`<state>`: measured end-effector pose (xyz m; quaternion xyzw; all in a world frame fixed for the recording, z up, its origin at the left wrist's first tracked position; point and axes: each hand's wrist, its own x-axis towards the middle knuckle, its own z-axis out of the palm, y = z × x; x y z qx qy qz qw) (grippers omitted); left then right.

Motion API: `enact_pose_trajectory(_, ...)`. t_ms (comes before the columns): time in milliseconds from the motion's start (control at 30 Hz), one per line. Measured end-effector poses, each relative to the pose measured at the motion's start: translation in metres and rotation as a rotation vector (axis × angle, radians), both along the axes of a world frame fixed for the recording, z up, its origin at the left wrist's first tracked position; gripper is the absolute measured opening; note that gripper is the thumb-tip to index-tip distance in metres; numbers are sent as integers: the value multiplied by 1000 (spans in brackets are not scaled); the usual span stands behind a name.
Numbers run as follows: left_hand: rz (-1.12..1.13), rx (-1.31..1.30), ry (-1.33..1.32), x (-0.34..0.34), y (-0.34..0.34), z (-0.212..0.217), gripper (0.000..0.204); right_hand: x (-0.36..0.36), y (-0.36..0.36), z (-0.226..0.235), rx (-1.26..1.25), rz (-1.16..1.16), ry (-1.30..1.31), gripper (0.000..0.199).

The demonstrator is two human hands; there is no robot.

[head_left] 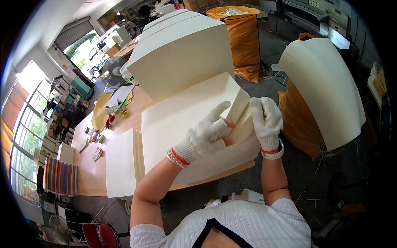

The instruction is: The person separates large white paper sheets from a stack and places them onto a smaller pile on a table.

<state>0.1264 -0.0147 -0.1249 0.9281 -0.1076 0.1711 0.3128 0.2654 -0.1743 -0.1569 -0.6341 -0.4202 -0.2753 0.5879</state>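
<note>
A thick stack of large cream paper sheets [182, 103] lies before me, its near right edge partly lifted and fanned. My left hand [204, 136], in a white knit glove with some bare fingertips, rests on the stack beside the fanned edge. Its thumb is stretched away from the fingers. At the right end of the same edge, my right hand [266, 120], also gloved, is closed with its fingers curled against the fanned sheets [243, 126]. The exact grip there is partly hidden. A white watch band [273, 155] circles my right wrist.
Taller paper stacks [182, 58] rise behind. A lower stack [120, 165] stands at left on the wooden table [89, 177]. Orange sacks [244, 49] stand beyond, with a large curved sheet [322, 87] over one at right. A fan [112, 71] and striped pile [60, 177] are at left.
</note>
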Motion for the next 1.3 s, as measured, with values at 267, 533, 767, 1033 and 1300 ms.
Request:
enact_pose_trajectory(267, -56, -77, -66, 1, 5, -7, 37, -4, -2, 3, 31, 61, 120, 7)
enact_pose_trajectory(533, -13, 8, -99, 2, -1, -1, 38, -2, 1, 2, 34, 42, 129, 6)
enact_pose_trajectory(767, 68, 9, -46, -1, -6, 0, 35, -2, -1, 2, 33, 37, 21, 9)
enact_pose_trajectory(1033, 46, -9, 18, 0, -7, 5, 22, -1, 1, 0, 57, 35, 177, 14)
enact_pose_trajectory(1300, 76, -52, 49, 1, -1, -5, 32, -2, 2, -2, 98, 40, 173, 13)
